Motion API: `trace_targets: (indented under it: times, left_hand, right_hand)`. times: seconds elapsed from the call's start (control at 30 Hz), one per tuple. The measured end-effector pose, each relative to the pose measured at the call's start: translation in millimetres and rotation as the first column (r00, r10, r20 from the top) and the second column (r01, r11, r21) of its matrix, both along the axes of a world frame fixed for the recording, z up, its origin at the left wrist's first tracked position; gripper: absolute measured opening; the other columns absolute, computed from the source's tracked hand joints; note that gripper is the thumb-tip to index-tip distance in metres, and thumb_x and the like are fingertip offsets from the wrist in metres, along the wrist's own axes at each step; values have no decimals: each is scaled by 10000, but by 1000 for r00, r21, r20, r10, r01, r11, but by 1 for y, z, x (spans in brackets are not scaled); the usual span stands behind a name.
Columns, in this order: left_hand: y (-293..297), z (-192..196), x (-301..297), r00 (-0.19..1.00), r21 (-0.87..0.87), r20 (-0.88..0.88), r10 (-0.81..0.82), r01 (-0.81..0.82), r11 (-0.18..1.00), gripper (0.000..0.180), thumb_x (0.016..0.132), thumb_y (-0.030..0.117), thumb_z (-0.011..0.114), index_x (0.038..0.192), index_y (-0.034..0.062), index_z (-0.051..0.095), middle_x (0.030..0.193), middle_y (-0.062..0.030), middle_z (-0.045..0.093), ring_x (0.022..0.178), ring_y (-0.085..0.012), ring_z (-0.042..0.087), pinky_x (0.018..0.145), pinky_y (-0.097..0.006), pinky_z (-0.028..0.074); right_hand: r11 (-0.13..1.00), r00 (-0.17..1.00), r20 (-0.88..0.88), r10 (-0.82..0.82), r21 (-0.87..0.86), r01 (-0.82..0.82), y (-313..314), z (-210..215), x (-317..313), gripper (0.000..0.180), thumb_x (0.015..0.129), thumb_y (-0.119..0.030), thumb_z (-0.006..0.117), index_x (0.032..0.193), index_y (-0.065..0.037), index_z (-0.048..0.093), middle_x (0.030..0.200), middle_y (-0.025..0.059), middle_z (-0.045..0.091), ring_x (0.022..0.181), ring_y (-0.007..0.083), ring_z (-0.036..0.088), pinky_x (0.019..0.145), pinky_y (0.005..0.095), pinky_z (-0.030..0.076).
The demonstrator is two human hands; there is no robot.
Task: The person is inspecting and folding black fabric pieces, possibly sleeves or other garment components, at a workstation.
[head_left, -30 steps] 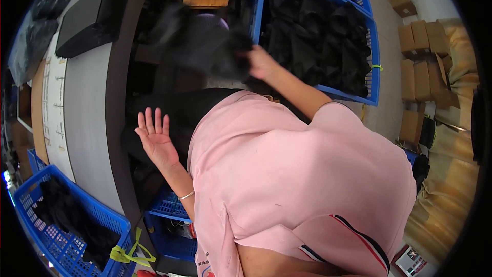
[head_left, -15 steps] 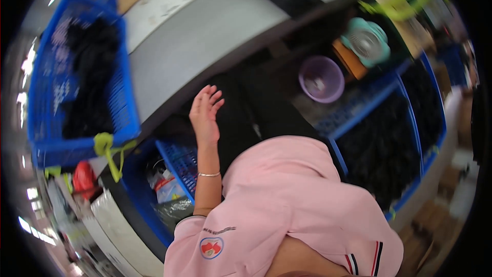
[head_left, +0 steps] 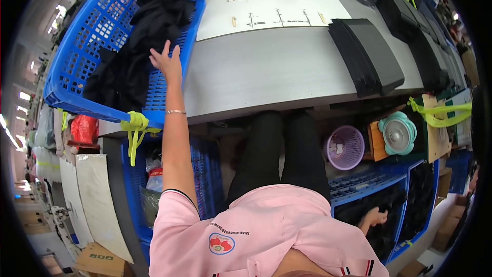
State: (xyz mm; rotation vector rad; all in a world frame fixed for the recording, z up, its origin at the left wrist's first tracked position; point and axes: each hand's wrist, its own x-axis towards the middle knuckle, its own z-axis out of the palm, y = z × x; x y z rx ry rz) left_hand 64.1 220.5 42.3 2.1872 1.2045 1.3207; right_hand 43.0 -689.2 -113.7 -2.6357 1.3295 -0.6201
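My left hand (head_left: 168, 64) reaches up over the blue plastic basket (head_left: 197, 25) at the left. Its fingers are spread above a heap of black cloth (head_left: 128, 61), and nothing shows in its grasp. At the lower right, my right hand (head_left: 377, 217) is over a blue crate (head_left: 369, 183) of black cloth pieces (head_left: 382, 236). The fingers of that hand are curled in; whether cloth is between them I cannot make out.
A grey table holds a marked white board (head_left: 271, 10) and stacks of black pieces (head_left: 366, 56). Yellow-green ties (head_left: 135, 125) hang from the basket's corner. Beneath stand a purple basket (head_left: 345, 147), a teal fan (head_left: 397, 133) and a blue crate of bags (head_left: 154, 179).
The view has turned and levelled. My left hand has gone from above my lap to over the cloth in the left basket. My right hand has come into sight at the lower right.
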Motion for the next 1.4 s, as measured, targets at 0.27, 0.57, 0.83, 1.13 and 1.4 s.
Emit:
trace_targets:
  times: [0.27,0.57,0.83,1.13,1.4]
  left_hand:
    - [-60,18,-2,969,178,182,-167,135,975,178,825,178,779,911,50,690,978,-86,687,976,-299,616,876,-403,469]
    - [-239,22,-32,730,-216,159,-665,683,698,291,725,-95,554,980,29,618,986,-115,636,970,-304,640,891,-362,515]
    - [-272,27,-30,836,-104,300,-459,507,856,726,726,133,871,1340,9,507,1379,-155,507,1268,-302,474,1046,-416,392]
    - [-300,6,-2,741,-237,324,-588,665,708,160,868,-29,692,1010,32,734,903,-81,682,772,-185,648,702,-291,516]
    - [-349,31,-9,452,-91,156,-878,892,443,209,783,-1,731,981,61,754,834,-88,663,748,-251,629,672,-331,514]
  right_hand:
    - [394,402,304,864,88,-915,288,73,75,474,864,9,632,1326,9,524,1503,214,377,1426,378,332,1190,455,234]
    - [-365,-409,279,868,-199,-910,513,163,72,551,775,-86,773,1291,-44,584,1301,170,591,1194,307,571,1009,407,425]
    - [-611,588,761,276,611,-504,529,151,94,224,999,-252,630,1112,-61,660,895,-8,687,725,48,611,610,231,492]
    - [-210,486,576,657,759,-616,462,142,51,552,1009,-152,580,1471,12,327,1159,89,522,887,154,653,745,307,537]
    - [-414,-390,179,903,116,-903,448,116,76,241,830,23,613,1066,19,659,939,159,660,924,333,652,823,395,538]
